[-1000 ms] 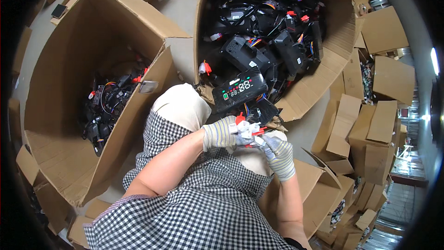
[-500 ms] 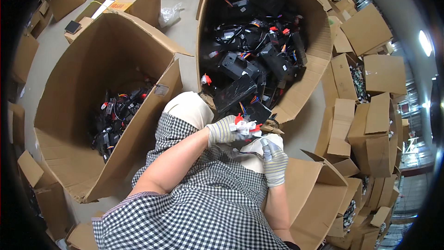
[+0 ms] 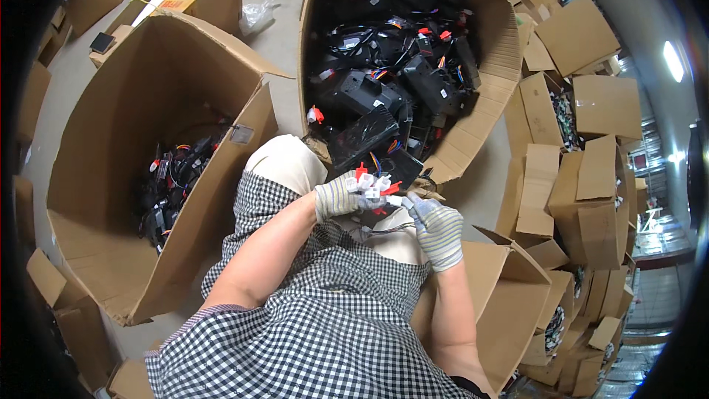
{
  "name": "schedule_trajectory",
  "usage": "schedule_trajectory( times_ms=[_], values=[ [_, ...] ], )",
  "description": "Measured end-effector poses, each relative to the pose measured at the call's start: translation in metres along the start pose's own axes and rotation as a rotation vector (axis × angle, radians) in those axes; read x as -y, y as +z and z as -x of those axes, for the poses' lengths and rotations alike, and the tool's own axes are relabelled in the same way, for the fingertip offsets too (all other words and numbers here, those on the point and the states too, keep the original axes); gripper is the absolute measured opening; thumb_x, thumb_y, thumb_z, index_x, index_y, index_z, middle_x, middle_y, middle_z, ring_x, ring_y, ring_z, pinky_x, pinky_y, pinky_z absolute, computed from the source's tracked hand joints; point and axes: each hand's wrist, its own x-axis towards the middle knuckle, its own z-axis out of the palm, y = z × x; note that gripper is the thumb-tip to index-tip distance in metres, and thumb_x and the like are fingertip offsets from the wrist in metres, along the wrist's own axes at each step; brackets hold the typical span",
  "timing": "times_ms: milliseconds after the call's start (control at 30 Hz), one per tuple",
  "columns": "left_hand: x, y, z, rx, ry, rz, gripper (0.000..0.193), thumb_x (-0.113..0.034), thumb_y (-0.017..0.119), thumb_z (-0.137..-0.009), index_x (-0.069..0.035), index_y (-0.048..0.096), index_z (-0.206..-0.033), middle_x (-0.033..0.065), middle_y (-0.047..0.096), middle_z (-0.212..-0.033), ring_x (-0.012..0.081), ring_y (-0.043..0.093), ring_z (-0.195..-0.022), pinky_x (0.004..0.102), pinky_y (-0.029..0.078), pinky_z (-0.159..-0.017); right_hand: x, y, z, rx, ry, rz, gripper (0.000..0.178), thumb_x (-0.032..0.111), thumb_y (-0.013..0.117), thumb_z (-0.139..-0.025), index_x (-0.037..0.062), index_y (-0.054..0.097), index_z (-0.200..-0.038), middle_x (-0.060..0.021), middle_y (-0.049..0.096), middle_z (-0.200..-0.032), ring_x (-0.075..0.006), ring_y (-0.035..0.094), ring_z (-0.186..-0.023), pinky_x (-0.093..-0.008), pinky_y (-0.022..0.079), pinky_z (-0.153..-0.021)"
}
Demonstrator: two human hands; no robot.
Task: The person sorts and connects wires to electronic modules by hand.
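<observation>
My left hand (image 3: 337, 197), in a grey striped work glove, is closed round a bunch of white and red plug connectors (image 3: 373, 188) above my lap. Close beside it, my right hand (image 3: 439, 233), gloved alike, has its thumb and fingers pinched on a white connector (image 3: 397, 201) at the bunch's right side. Thin wires (image 3: 390, 230) hang below the connectors across my light trouser leg. Just beyond my hands lie black boxy electronic units (image 3: 364, 138) with coloured leads, heaped in a large cardboard box (image 3: 489, 114).
At my left stands another deep cardboard box (image 3: 96, 199) with a tangle of black cables and connectors (image 3: 177, 188) in it. An open carton (image 3: 473, 281) sits by my right arm. Many stacked cartons (image 3: 591, 177) line the right side. A clear plastic bag (image 3: 258, 15) lies on the floor.
My right hand has moved up and inward, from beside the bunch to a white connector on it. The whole view has shifted a little; my left hand keeps its hold.
</observation>
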Motion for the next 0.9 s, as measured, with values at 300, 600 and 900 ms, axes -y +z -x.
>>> schedule_trajectory(
  times_ms=[300,600,900],
  values=[
    [0.007,0.011,-0.004,0.032,0.005,-0.19,0.026,-0.03,0.065,-0.082,-0.006,0.062,-0.092,0.0084,0.059,-0.074,0.0207,0.056,-0.067,0.0326,0.043,-0.061,-0.01,0.005,0.0,0.193,-0.245,-0.002,0.026,0.013,0.065,-0.074,0.013,0.069,-0.099,-0.0125,0.065,-0.077,-0.0289,0.062,-0.065,-0.0361,0.047,-0.056],
    [0.019,0.012,-0.006,0.136,-0.021,-0.198,0.024,-0.032,0.063,-0.084,-0.008,0.058,-0.086,0.0092,0.058,-0.075,0.0253,0.054,-0.066,0.0349,0.044,-0.062,-0.021,0.031,0.024,0.192,-0.012,-0.169,0.02,0.021,0.063,-0.08,0.0131,0.069,-0.098,-0.0099,0.064,-0.077,-0.0277,0.063,-0.067,-0.0372,0.05,-0.062],
    [-0.008,0.005,-0.002,0.181,0.02,-0.247,0.031,-0.038,0.059,-0.085,-0.015,0.056,-0.105,0.0115,0.057,-0.078,0.0333,0.054,-0.066,0.0392,0.045,-0.062,-0.013,0.034,0.022,0.152,-0.033,-0.149,0.019,0.018,0.063,-0.08,0.0125,0.07,-0.097,-0.0086,0.061,-0.068,-0.0255,0.059,-0.056,-0.0349,0.047,-0.052]
  ],
)
